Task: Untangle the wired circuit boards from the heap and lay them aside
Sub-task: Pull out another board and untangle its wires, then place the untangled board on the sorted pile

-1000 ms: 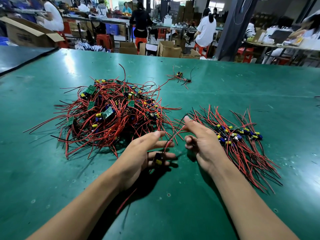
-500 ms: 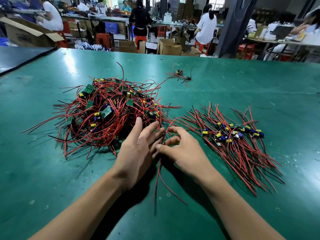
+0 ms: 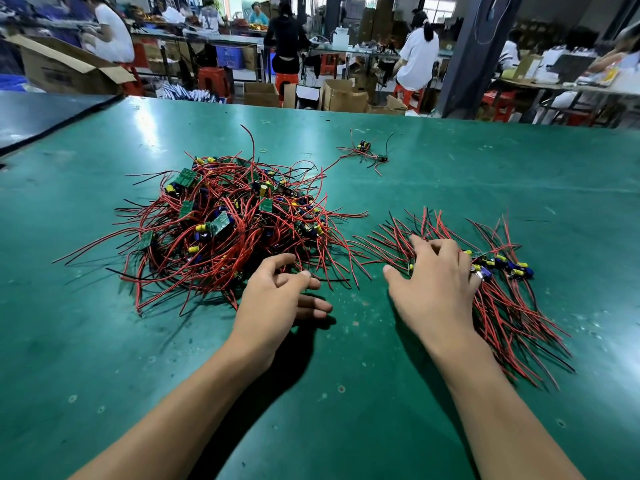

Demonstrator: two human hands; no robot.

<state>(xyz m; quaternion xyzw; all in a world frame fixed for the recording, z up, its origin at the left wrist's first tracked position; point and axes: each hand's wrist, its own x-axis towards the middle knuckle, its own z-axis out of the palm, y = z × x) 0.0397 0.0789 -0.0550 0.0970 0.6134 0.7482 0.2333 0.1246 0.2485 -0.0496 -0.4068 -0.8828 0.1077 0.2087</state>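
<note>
A tangled heap [image 3: 221,223] of small green circuit boards with red and black wires lies on the green table [image 3: 346,375], left of centre. To the right lies a flatter sorted pile [image 3: 502,289] of the same boards, wires fanned out. My left hand [image 3: 277,299] hovers at the heap's near right edge with fingers loosely curled and nothing in it. Fingers spread, my right hand [image 3: 436,285] rests flat on the left part of the sorted pile and hides some of its boards.
A single loose board with wires [image 3: 367,150] lies farther back on the table. The table's far edge [image 3: 346,110] runs across the top, with cardboard boxes, red stools and several people at benches beyond. A second table surface [image 3: 41,112] sits at far left.
My right hand has swung from the gap between the piles onto the sorted pile, laying a wired board there. My left hand has drawn back slightly from the heap and curled loosely.
</note>
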